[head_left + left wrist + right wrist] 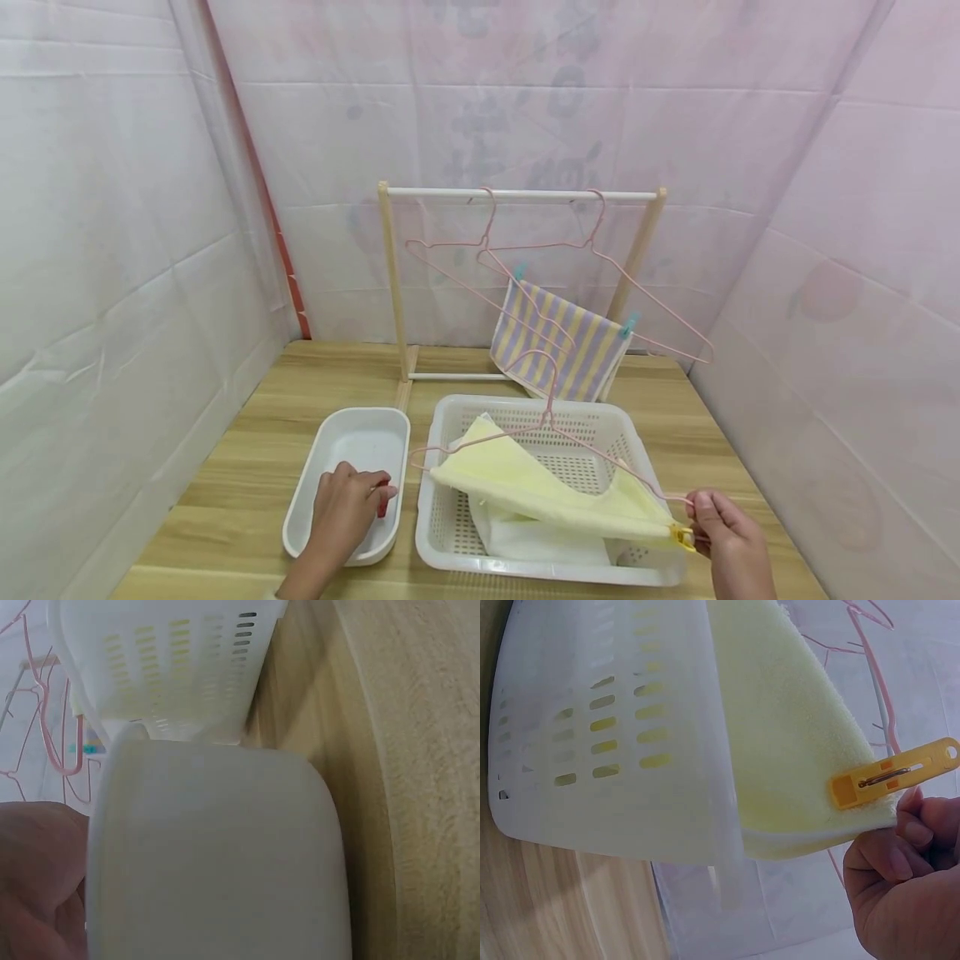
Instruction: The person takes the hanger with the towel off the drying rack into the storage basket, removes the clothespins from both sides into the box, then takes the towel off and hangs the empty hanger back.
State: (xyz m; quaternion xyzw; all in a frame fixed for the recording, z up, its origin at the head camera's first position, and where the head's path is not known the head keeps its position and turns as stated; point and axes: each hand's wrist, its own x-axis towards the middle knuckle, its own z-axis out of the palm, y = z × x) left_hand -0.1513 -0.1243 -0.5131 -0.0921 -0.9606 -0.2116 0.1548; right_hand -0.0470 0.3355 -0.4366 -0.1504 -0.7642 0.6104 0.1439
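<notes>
Over the white tray (300, 518), my left hand (345, 504) pinches a small red clothespin (383, 498) between thumb and fingers. My right hand (731, 533) grips the right end of a pink wire hanger (600, 454) together with the corner of a pale yellow towel (525, 487). A yellow clothespin (889, 775) clamps that corner right beside my right fingers. The towel lies along the hanger's lower bar, above the white basket (459, 408), and its left corner reaches the hanger's left end. In the left wrist view the tray's side wall hides most of the left hand.
Behind the basket stands a drying rack (392, 275) with a white top bar. Two pink hangers hang there, and a striped towel (562, 337) is clipped to one with teal clothespins. White cloth (532, 540) lies in the basket. Sheets enclose the wooden table (225, 500).
</notes>
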